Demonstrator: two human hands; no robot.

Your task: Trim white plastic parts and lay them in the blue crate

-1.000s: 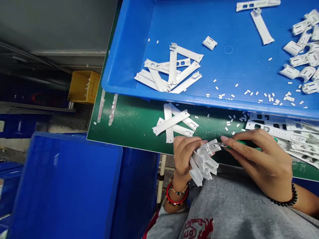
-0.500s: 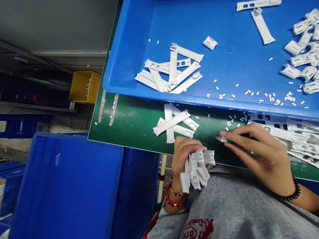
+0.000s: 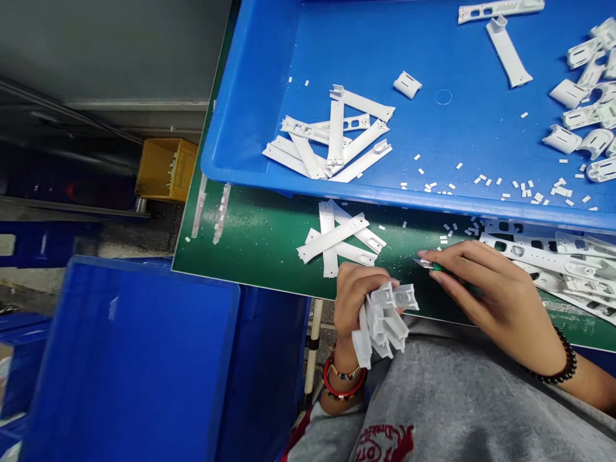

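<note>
A bundle of white plastic strips is gripped in my left hand, their ends fanned out toward my shirt. My right hand pinches a small knife with a green handle, its blade pointing left toward the bundle without touching it. Several crossed white strips lie on the green table just beyond my left hand. More long white parts are piled beside my right hand.
A large blue tray spans the far side, holding white strips, short white pieces and tiny white chips. A blue bin stands at the lower left. Behind it is a yellow box.
The knife in my right hand has turned so its blade and green handle show more clearly. The bundle in my left hand has tilted slightly.
</note>
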